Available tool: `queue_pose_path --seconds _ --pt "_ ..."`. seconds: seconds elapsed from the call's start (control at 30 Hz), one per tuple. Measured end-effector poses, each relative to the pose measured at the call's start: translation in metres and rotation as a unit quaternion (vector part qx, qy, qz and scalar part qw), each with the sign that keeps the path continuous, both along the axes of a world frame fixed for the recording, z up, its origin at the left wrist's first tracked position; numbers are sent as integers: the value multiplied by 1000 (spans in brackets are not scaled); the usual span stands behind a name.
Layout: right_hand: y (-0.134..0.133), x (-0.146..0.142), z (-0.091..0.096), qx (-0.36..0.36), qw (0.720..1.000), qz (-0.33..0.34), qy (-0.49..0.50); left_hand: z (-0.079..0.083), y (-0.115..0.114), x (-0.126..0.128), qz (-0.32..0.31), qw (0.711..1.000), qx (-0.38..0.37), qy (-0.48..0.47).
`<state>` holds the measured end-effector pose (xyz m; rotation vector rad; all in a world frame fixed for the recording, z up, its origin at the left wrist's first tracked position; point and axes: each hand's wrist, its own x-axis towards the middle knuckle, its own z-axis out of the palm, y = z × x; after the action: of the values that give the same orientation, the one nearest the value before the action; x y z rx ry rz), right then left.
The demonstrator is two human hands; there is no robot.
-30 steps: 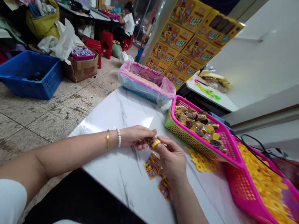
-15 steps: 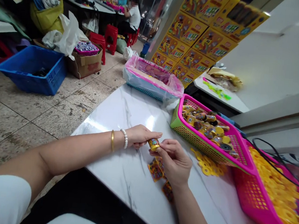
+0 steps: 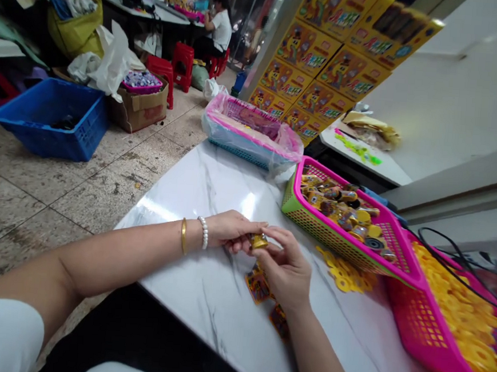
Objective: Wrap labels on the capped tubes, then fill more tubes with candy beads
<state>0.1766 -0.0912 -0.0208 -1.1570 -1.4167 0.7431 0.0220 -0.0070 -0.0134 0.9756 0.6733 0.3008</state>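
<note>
Between my two hands is a small yellow cylinder (image 3: 259, 242) with a dark printed label, held above the marble-patterned table (image 3: 200, 188). My left hand (image 3: 233, 229) is closed on its far left side, thumb lying across the top. The fingers of my right hand (image 3: 289, 263) wrap its right side, with index finger over the top and thumb below. Both hands hide much of it. Under my right hand lie orange printed pieces (image 3: 258, 284), partly covered by the hand and wrist. A loose pile of yellow ring-shaped parts (image 3: 345, 272) rests to the right.
A pink-and-green basket (image 3: 314, 220) of small yellow cylinders stands right, beside a pink basket (image 3: 418, 325) of yellow parts. A plastic-lined basket (image 3: 238, 145) is at the far edge, before stacked yellow boxes (image 3: 306, 53). A blue crate (image 3: 50, 130) stands on the floor; a person (image 3: 220, 29) sits beyond.
My right hand's fingers have moved over the top of the cylinder, covering more of it. The cylinder has turned and now stands more upright. The left hand's fingers have shifted slightly.
</note>
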Motion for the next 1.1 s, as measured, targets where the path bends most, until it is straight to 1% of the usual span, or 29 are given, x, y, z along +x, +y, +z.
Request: queue_pose_path --seconds 0.1,0.17,0.27,0.3,0.37,0.43,0.47,0.5,0.53,0.6,0.67,0.7,0.73,0.83,0.93,1.03,1.1 --pt "-1 -1 2 20 996 1 -81 -4 -2 1 -12 1000 2 -27" --pt "-4 -4 7 49 990 -6 -129 -3 -1 0 -14 999 7 -37" --pt "-5 -4 21 143 969 -29 -201 -3 1 -1 -18 999 11 -45" --pt "-3 0 27 180 957 -54 -223 -4 2 -1 -18 999 14 -44" --pt "4 14 42 247 923 -133 -264 -7 2 -1 -25 999 25 -34" --pt "16 40 59 275 887 -215 -302 -10 1 0 -36 998 41 -18" --pt "22 56 66 268 874 -247 -322 -11 1 0 -41 998 50 -12" --pt "29 74 73 241 866 -271 -345 -12 0 0 -42 997 58 -8" --pt "35 92 78 192 863 -295 -362 -12 -1 0 -39 997 64 -5" --pt "45 124 85 48 850 -339 -401 -12 -1 0 -36 997 74 -1" --pt "50 146 87 -71 833 -344 -427 -11 -1 1 -45 995 84 2" --pt "53 154 88 -107 830 -331 -436 -11 -1 1 -52 995 88 5" --pt "56 158 88 -128 832 -313 -440 -12 -1 1 -60 994 93 8" --pt "72 159 89 -164 841 -263 -443 -13 0 1 -71 992 102 16" --pt "93 150 90 -187 850 -240 -430 -13 -1 0 -71 992 104 12" --pt "107 132 86 -186 859 -260 -401 -10 -2 -1 -64 992 109 14" --pt "108 116 80 -174 866 -283 -374 -8 -3 -1 -56 991 118 19"
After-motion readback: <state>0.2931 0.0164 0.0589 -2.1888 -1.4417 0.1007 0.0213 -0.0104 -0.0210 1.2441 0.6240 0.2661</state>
